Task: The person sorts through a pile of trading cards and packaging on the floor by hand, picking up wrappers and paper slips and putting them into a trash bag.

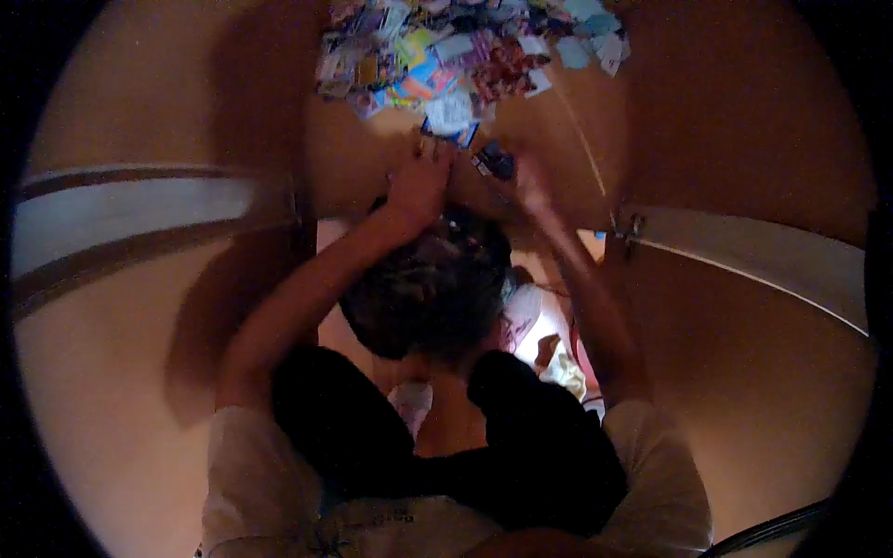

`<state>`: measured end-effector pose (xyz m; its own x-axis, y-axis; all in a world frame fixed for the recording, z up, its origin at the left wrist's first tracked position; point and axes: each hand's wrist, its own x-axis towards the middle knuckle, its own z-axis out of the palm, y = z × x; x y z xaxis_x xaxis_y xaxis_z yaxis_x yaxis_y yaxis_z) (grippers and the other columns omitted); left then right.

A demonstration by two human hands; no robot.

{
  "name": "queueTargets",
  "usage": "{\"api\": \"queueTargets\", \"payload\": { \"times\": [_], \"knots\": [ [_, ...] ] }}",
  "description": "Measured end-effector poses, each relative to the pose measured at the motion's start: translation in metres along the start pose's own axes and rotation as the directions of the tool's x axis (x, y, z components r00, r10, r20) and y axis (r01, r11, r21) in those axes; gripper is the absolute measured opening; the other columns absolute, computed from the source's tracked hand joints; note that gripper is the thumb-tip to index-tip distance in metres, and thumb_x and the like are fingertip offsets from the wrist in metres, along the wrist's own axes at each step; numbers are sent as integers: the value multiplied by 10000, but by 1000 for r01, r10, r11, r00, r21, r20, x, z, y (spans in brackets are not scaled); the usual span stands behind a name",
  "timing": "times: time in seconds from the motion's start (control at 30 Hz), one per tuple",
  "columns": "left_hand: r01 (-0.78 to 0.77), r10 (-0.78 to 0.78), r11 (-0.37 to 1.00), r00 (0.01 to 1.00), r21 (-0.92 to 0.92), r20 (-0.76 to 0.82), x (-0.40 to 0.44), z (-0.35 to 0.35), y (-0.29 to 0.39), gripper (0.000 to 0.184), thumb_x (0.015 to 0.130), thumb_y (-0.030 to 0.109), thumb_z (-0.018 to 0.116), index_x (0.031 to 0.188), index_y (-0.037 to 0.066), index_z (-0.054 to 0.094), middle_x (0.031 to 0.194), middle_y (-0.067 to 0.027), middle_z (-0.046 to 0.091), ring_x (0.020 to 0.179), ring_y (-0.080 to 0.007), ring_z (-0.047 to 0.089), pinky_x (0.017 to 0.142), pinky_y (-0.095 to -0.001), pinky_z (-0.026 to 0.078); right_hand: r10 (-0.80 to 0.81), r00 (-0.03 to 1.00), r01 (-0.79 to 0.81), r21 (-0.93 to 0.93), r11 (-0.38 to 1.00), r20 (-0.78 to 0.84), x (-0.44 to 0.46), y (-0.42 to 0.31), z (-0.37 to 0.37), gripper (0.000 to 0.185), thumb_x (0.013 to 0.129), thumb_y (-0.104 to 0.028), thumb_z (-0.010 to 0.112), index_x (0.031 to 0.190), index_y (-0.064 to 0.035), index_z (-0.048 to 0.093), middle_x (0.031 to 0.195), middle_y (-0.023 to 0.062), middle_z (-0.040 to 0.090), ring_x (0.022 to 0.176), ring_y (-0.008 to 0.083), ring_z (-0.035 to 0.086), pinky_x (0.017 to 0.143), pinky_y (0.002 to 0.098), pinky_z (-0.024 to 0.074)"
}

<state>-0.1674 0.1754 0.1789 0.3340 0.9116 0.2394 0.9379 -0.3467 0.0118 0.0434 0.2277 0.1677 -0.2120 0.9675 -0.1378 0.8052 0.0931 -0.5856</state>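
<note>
On the wooden surface, my left hand [423, 183] lies with its fingertips at the lower edge of a blue-edged card [460, 138]. The fingers look slightly apart, though they are dim. To its right, my right hand [528, 183] is closed on a small dark object [494, 160] with a pale edge; its details are blurred. Beyond both hands spreads a heap of colourful cards and paper pieces [428, 70]. A white piece [450, 111] partly covers the blue-edged card.
Below the hands is a dark, shiny rounded mass [428, 284] that I cannot make out clearly. Pale curved panels stand at the left [139, 209] and right [763, 246]. A thin light strip [581, 139] lies right of the heap. Dark cables [777, 525] show at lower right.
</note>
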Motion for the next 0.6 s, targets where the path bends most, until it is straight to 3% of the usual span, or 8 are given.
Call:
{"api": "queueTargets", "payload": {
  "times": [0.1, 0.17, 0.2, 0.3, 0.37, 0.43, 0.53, 0.6],
  "knots": [
    [111, -64, 953, 983, -281, 173, 9, -33, 4, 602, 701, 142, 703, 1236, 21, 455, 1206, -195, 470, 1132, -396, 472, 938, -478, 427, -234, 952, 255, 87, 963, -198, 13, -20, -23, 554, 705, -352, 777, 1138, -60, 590, 1053, 179, 643, 980, 312, 624, 848, 381, 478],
    [121, -66, 915, 986, -384, 151, 15, -53, 2, 624, 690, 172, 725, 1232, 21, 454, 1219, -191, 457, 1138, -399, 462, 955, -478, 409, 83, 995, -57, 349, 935, -61, 32, -62, -68, 527, 765, -306, 747, 1166, -24, 555, 1019, 155, 651, 954, 263, 629, 849, 356, 480],
    [146, -75, 861, 984, -487, 161, 13, -62, 0, 648, 679, 202, 748, 1227, 21, 453, 1233, -186, 445, 1144, -401, 452, 972, -479, 391, 74, 996, -49, 347, 936, -59, 49, -59, -61, 527, 765, -306, 747, 1166, -24, 555, 1019, 155, 651, 954, 263, 629, 849, 356, 480],
    [251, -157, 908, 946, -336, 285, 5, -72, -10, 692, 656, 250, 782, 1219, 16, 453, 1227, -187, 448, 1158, -390, 435, 979, -472, 381, -85, 959, 215, 500, 839, -270, 114, -54, -51, 570, 790, -294, 735, 1195, 28, 496, 1002, 141, 646, 936, 241, 621, 852, 341, 477],
    [279, -178, 907, 932, -315, 315, 2, -75, -25, 692, 656, 256, 786, 1214, 15, 456, 1218, -189, 453, 1165, -388, 426, 973, -467, 386, -74, 991, 123, 528, 840, -113, 137, -74, -83, 664, 774, -310, 754, 1222, 71, 444, 1063, 164, 621, 982, 238, 597, 873, 322, 463],
    [307, -200, 905, 918, -294, 344, -1, -66, -41, 691, 655, 263, 791, 1208, 14, 459, 1209, -191, 458, 1173, -387, 417, 968, -462, 390, -49, 967, 153, 414, 897, -249, 179, -64, -83, 708, 766, -343, 753, 1240, 71, 428, 1103, 187, 604, 1016, 261, 589, 889, 330, 456],
    [164, -137, 949, 984, -268, 118, 2, -43, -59, 674, 654, 258, 790, 1213, 50, 476, 1190, -195, 471, 1169, -389, 426, 968, -472, 387, 59, 915, 47, 250, 967, -400, 223, -68, -88, 807, 749, -429, 736, 1278, 75, 394, 1179, 235, 567, 1086, 314, 566, 924, 358, 439],
    [336, -165, 849, 902, -408, 399, 17, -37, -64, 689, 669, 266, 797, 1236, 45, 473, 1286, -229, 444, 1211, -443, 398, 1003, -527, 360, 188, 882, -117, 187, 975, -431, 236, -75, -99, 950, 724, -581, 672, 1333, 71, 343, 1237, 286, 529, 1144, 393, 533, 960, 418, 415]
  ]
}}
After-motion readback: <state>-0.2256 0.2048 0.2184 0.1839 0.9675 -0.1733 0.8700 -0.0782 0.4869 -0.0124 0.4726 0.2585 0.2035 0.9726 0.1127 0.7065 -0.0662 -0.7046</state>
